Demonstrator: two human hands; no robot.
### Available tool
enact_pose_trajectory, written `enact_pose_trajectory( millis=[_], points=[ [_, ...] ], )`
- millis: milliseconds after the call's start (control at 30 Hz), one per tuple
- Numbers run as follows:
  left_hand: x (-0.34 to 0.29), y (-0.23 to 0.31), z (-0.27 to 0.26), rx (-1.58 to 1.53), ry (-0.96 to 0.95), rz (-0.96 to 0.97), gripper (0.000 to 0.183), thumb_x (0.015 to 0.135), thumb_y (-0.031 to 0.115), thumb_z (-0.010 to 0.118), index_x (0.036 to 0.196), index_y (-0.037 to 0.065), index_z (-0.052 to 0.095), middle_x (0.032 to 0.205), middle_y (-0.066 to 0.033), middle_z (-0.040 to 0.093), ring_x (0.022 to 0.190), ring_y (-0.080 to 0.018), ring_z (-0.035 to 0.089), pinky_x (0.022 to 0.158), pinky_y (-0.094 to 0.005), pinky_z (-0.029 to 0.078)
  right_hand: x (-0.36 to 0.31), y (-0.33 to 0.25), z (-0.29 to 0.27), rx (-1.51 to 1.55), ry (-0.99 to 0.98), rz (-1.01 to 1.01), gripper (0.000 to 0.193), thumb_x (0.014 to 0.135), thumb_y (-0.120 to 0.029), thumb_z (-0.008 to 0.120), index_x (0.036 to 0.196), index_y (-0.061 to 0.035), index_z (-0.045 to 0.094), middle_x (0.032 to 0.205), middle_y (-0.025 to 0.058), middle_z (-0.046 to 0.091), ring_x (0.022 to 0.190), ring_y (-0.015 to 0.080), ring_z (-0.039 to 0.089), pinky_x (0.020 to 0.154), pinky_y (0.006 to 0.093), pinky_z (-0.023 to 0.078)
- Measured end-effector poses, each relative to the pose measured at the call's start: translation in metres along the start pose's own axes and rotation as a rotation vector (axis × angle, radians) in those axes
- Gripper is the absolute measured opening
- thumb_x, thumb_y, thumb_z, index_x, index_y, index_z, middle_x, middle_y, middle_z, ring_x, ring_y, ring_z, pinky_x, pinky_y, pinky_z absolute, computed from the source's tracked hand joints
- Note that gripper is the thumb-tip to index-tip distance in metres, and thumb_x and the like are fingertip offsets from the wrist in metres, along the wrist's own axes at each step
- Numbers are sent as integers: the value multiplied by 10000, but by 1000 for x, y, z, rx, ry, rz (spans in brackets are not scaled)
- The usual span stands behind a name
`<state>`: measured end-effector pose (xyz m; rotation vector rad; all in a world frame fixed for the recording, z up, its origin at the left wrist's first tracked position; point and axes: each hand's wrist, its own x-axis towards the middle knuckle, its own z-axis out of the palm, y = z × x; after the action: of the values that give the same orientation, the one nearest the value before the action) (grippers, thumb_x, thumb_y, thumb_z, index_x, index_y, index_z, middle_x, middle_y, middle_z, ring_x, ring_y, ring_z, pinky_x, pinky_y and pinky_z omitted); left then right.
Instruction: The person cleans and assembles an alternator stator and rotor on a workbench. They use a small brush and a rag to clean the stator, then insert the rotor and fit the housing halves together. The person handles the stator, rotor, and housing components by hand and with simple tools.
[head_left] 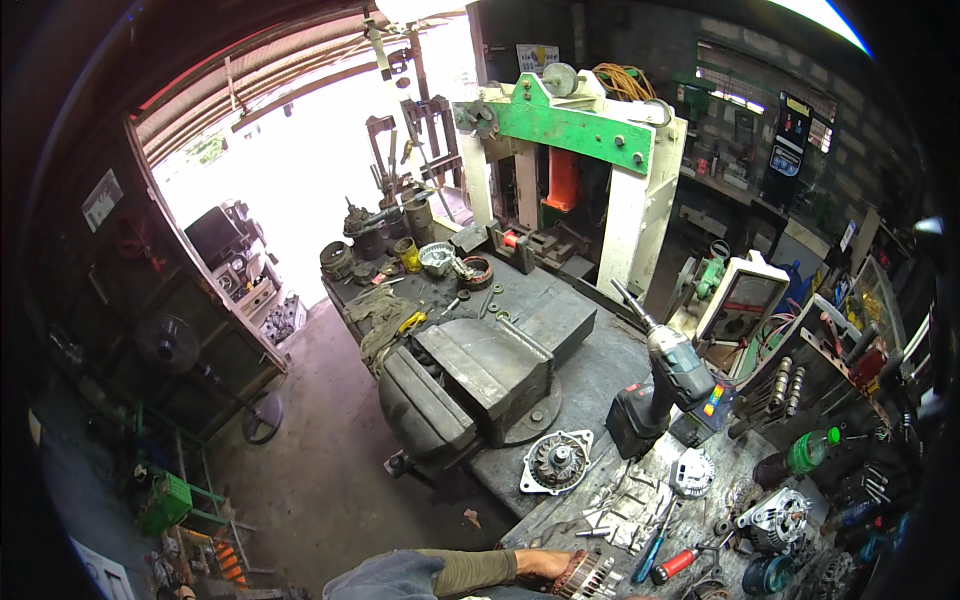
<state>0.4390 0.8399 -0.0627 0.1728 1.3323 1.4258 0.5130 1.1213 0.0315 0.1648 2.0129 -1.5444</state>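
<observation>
My left hand [545, 564] reaches in along the lower edge, its olive sleeve ending at the wrist. It grips an alternator stator [590, 577], silver and slotted with copper-brown windings along one side; the fingertips are mostly hidden and the picture's edge cuts the part off. My right hand is out of the picture. Close by on the bench lie a blue-handled screwdriver [650, 556] and a red-handled tool [676, 565]. An alternator end housing with its finned rotor [557, 462] sits near the bench edge. Beside it is a stained paper or cloth [632, 508].
A large bench vise [480, 385] stands left of these parts. A cordless impact wrench [672, 370] rests upright on its battery. To the right are a silver housing [692, 472], another alternator [776, 520] and a green-capped bottle [812, 450]. Behind rises a green-and-white press [570, 132].
</observation>
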Motion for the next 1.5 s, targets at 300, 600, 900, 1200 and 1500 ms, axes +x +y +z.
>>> enact_pose_trajectory(
  millis=[300, 600, 900, 1200, 1500],
  points=[
    [22, -28, 1, 11, 0, 128, 352, 1069, 306, 616, 1275, 24, 657, 1026, -56, 716, 899, -133, 622, 766, -346, 536, 7, 12, 4, 207, -24, 67, 143, 992, -53, 664, 1077, 2, 764, 802, 38, 711, 569, 107, 562, 502, 258, 421],
    [22, -50, -6, -23, 209, 110, 270, 1037, 295, 661, 1045, 26, 652, 804, -81, 681, 713, -155, 627, 630, -370, 537, 9, 19, 2, 575, -29, 370, 311, 938, -49, 662, 1247, -16, 653, 891, 59, 692, 682, 156, 636, 527, 273, 464],
    [-8, -23, 10, -363, 227, 134, 328, 1109, 184, 514, 1366, 15, 629, 1212, -103, 740, 1057, -196, 725, 954, -384, 605, -4, 49, 25, 553, 15, 252, 288, 1030, -268, 679, 1151, -6, 671, 909, 34, 655, 624, 130, 657, 513, 260, 520],
    [-31, -14, 9, -624, 88, 233, 357, 999, -42, 594, 1354, -22, 624, 1291, -113, 706, 1152, -222, 709, 1016, -396, 587, -6, 45, 54, 439, 132, 218, 447, 1076, -368, 567, 1338, -6, 586, 1096, 128, 687, 714, 176, 704, 560, 309, 570],
    [-30, -4, 7, -368, 166, 156, 330, 1052, 35, 563, 1376, -3, 612, 1274, -106, 705, 1111, -203, 713, 967, -378, 611, -6, 44, 67, 675, 191, 170, 538, 1080, -413, 565, 1454, -37, 478, 1169, 186, 635, 812, 258, 724, 589, 360, 630]
  ],
)
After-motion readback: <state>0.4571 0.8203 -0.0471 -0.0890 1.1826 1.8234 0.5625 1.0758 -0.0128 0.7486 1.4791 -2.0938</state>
